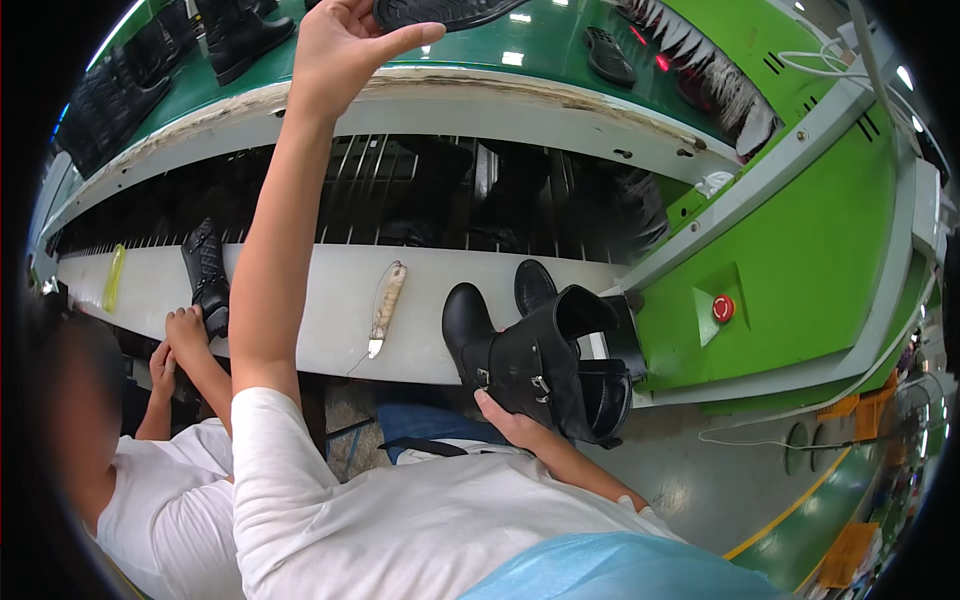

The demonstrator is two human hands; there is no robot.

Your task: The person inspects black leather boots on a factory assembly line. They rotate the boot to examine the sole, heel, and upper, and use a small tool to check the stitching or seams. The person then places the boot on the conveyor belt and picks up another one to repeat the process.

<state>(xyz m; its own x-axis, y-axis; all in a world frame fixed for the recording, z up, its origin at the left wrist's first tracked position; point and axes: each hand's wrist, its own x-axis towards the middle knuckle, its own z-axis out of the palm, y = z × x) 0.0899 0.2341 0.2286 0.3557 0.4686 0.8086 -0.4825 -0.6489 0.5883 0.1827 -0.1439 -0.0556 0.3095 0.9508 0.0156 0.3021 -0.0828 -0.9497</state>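
Observation:
My left hand (345, 45) reaches up to the green surface at the top edge. Its thumb and fingers are around one end of a black shoe sole (450, 12); the fingertips are partly cut off by the frame. Low on the right, my right hand (512, 422) grips a black buckled boot (520, 365), its thumb against the side and the other fingers hidden beneath. The boot lies tilted at the white ledge, its toe toward the far left and its shaft opening to the right. Behind it shows the toe of a second black boot (535, 284).
A white-handled knife (388, 305) lies on the white ledge (330, 335). At left, a co-worker's hands (185, 335) hold a studded black shoe (206, 275). Another sole (610, 57) lies on the green surface (520, 70). A green machine (780, 290) with a red button borders the right.

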